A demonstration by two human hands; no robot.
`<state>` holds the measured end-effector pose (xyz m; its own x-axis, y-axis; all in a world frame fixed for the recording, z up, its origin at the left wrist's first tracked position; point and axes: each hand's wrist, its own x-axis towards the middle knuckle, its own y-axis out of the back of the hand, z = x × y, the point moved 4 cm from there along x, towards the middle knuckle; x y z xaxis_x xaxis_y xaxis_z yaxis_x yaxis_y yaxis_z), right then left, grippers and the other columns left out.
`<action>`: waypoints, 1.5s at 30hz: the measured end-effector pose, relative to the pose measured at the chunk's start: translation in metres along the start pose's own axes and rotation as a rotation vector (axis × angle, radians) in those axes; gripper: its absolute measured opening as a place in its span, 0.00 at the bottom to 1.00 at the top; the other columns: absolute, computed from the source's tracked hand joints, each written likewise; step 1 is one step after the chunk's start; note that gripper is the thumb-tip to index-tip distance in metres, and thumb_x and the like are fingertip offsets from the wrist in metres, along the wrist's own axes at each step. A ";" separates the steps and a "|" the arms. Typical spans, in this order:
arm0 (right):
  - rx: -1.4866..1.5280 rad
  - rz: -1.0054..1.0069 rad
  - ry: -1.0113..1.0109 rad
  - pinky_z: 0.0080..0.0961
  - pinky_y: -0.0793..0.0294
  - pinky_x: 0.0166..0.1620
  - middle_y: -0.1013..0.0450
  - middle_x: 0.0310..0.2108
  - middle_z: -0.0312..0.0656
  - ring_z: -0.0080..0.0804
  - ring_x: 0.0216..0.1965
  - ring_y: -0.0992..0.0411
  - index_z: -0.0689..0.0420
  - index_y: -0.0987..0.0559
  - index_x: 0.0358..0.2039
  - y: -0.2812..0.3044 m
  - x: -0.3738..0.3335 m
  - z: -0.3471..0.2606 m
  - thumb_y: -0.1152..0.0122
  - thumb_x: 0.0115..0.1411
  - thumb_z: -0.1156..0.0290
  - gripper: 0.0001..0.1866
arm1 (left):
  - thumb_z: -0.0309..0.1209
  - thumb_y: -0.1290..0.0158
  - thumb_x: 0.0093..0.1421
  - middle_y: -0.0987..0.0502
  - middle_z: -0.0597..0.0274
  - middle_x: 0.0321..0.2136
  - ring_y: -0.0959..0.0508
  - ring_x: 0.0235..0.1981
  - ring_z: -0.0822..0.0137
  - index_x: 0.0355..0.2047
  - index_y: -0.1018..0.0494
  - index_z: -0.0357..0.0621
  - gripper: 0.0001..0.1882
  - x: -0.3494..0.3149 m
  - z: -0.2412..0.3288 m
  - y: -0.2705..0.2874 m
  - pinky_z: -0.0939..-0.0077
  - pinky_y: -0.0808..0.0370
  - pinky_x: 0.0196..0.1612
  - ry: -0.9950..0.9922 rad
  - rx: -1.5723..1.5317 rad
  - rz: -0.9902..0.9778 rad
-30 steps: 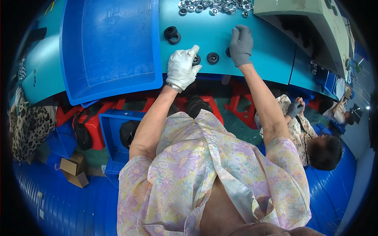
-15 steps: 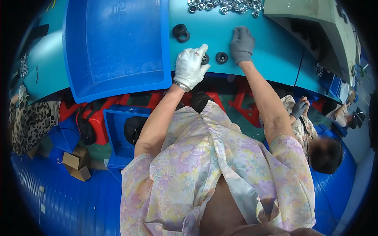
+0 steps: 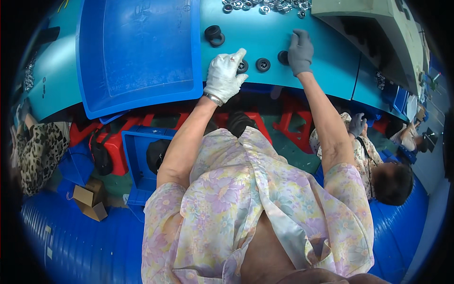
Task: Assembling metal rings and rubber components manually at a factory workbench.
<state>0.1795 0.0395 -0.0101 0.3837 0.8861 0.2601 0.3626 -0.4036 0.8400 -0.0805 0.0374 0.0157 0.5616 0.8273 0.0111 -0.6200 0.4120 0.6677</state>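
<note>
My left hand (image 3: 223, 75), in a white glove, is on the turquoise table beside a small black wheel (image 3: 242, 66). Its thumb and forefinger stand apart, with the wheel at the gap between them; I see no firm grip. To the right lies another black wheel (image 3: 263, 65) with a spoked hub facing up. My grey-gloved right hand (image 3: 301, 53) is open, fingers extended toward the far side and partly hidden. A third black wheel (image 3: 283, 57) shows at that hand's left edge, partly covered. Two black tyres (image 3: 215, 35) lean together beyond my left hand.
A large blue bin (image 3: 142, 102) occupies the table's left side. Many shiny hubs (image 3: 281, 6) are heaped at the far edge. A pale machine housing (image 3: 373, 28) stands at right. Red stools (image 3: 293, 124) are under the table; another person (image 3: 373, 170) sits at right.
My right hand has shifted to the right, uncovering a black wheel at its left edge. The left hand stays beside its wheel. The whole view has moved slightly.
</note>
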 end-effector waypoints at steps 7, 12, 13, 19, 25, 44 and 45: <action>-0.115 -0.023 -0.036 0.45 0.35 0.49 0.25 0.40 0.42 0.45 0.46 0.29 0.50 0.24 0.41 -0.030 -0.009 -0.019 0.50 0.63 0.65 0.09 | 0.29 0.32 0.42 0.21 0.58 0.39 0.24 0.40 0.52 0.52 0.32 0.45 0.34 0.001 -0.005 0.002 0.57 0.29 0.47 0.026 -0.017 0.024; -0.204 -0.110 -0.099 0.44 0.35 0.50 0.24 0.39 0.43 0.45 0.44 0.28 0.50 0.23 0.40 -0.029 -0.004 -0.020 0.52 0.64 0.64 0.10 | 0.29 0.32 0.42 0.21 0.58 0.39 0.24 0.41 0.52 0.53 0.33 0.45 0.36 -0.004 -0.001 0.001 0.57 0.29 0.47 0.012 -0.003 0.012; -0.205 -0.093 -0.098 0.44 0.35 0.50 0.24 0.39 0.43 0.45 0.44 0.28 0.50 0.23 0.40 -0.027 -0.001 -0.016 0.52 0.64 0.64 0.10 | 0.29 0.32 0.42 0.21 0.58 0.40 0.24 0.42 0.52 0.53 0.33 0.45 0.37 -0.001 0.001 0.000 0.58 0.29 0.48 0.033 0.006 -0.021; 0.331 -0.150 -0.407 0.39 0.28 0.43 0.22 0.36 0.45 0.47 0.39 0.25 0.52 0.23 0.41 0.015 0.010 0.004 0.51 0.65 0.63 0.11 | 0.29 0.31 0.42 0.21 0.59 0.42 0.25 0.43 0.53 0.56 0.33 0.45 0.39 -0.002 -0.005 -0.002 0.59 0.29 0.50 0.073 0.028 -0.018; 0.144 -0.071 -0.308 0.39 0.27 0.41 0.23 0.36 0.45 0.49 0.38 0.25 0.51 0.24 0.42 0.000 -0.003 0.016 0.50 0.65 0.63 0.11 | 0.27 0.31 0.41 0.20 0.63 0.42 0.25 0.42 0.55 0.56 0.33 0.47 0.39 -0.003 -0.006 -0.007 0.60 0.28 0.49 -0.016 0.020 0.081; -0.319 -0.078 -0.280 0.47 0.36 0.52 0.26 0.44 0.42 0.44 0.49 0.30 0.46 0.23 0.43 -0.028 -0.003 -0.023 0.52 0.63 0.60 0.13 | 0.27 0.31 0.40 0.20 0.62 0.42 0.25 0.43 0.54 0.56 0.34 0.47 0.41 -0.003 -0.005 -0.003 0.59 0.28 0.48 -0.001 -0.019 0.072; -0.302 -0.109 -0.275 0.47 0.35 0.52 0.26 0.44 0.43 0.46 0.49 0.30 0.47 0.22 0.43 -0.025 0.000 -0.022 0.52 0.63 0.58 0.14 | 0.28 0.31 0.40 0.20 0.61 0.42 0.25 0.43 0.53 0.56 0.34 0.47 0.41 -0.002 -0.004 -0.003 0.58 0.29 0.49 0.018 -0.022 0.036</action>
<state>0.1519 0.0546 -0.0204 0.5839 0.8096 0.0603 0.1634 -0.1899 0.9681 -0.0821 0.0366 0.0107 0.5291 0.8483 0.0209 -0.6512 0.3902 0.6509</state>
